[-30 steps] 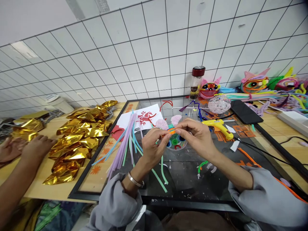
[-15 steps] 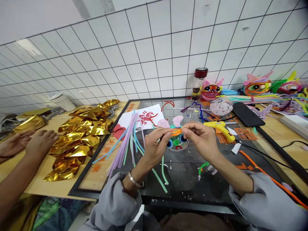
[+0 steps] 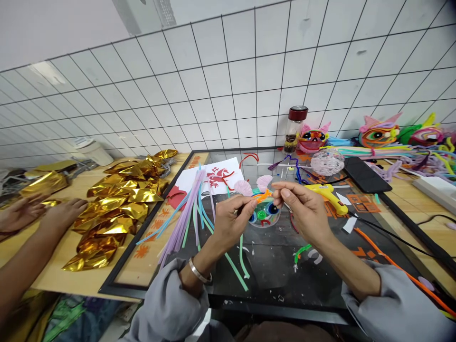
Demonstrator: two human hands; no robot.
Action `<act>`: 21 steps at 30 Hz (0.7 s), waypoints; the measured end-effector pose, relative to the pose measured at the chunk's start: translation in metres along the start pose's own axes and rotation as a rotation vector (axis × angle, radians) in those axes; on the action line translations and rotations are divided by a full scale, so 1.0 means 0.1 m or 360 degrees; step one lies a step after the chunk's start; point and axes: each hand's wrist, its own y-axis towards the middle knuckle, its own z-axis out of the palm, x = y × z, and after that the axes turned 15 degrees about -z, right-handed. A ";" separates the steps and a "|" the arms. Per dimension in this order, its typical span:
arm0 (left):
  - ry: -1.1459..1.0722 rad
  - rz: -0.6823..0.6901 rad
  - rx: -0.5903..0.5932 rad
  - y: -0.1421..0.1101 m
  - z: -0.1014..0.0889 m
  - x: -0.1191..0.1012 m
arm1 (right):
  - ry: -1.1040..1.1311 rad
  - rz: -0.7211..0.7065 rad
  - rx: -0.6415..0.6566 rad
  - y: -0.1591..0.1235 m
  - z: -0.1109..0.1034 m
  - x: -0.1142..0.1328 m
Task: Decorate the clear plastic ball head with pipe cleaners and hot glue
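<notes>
My left hand [image 3: 233,216] pinches a short bent piece of orange pipe cleaner [image 3: 264,195] between thumb and forefinger. My right hand [image 3: 302,209] is just right of its free end, thumb and fingertips pressed together; whether anything is between them I cannot make out. Behind and below both hands sits a clear round animal head [image 3: 265,219] with blue-rimmed eyes, a green nose, a red mouth and two pale pink ears [image 3: 264,183]. My left hand covers part of its left side.
Lilac, blue and green pipe cleaners [image 3: 185,213] lie left of my hands, by a white sheet with red cut-outs [image 3: 213,176]. A yellow glue gun [image 3: 329,195], a black phone [image 3: 366,174] and a jar [image 3: 295,129] stand right. Another person's hands [image 3: 60,216] touch gold foil [image 3: 117,204].
My right hand has moved slightly right, off the orange pipe cleaner, which both hands held before. The piece now shows a bent end. The view has shifted a little.
</notes>
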 end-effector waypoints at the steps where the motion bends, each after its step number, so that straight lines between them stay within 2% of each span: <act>1: -0.0037 -0.0052 0.0016 0.00 0.00 0.00 | -0.0069 -0.0046 0.0014 0.00 -0.01 0.00; 4: -0.0118 -0.0107 0.0078 0.00 0.00 0.00 | -0.0258 -0.0180 0.0122 0.00 -0.01 0.03; 7: -0.0123 -0.0054 0.0141 -0.01 0.02 -0.01 | -0.0319 -0.0250 0.0176 -0.01 0.01 0.04; 13: -0.0137 0.0061 0.0105 -0.03 0.04 0.00 | -0.0355 -0.0291 0.0166 -0.03 0.05 0.06; 16: -0.0143 0.0188 0.0098 -0.03 0.05 0.00 | -0.0377 -0.0325 0.0174 -0.05 0.08 0.09; 21: -0.0091 0.0309 0.0112 -0.03 0.06 0.00 | -0.0368 -0.0309 0.0056 -0.08 0.11 0.10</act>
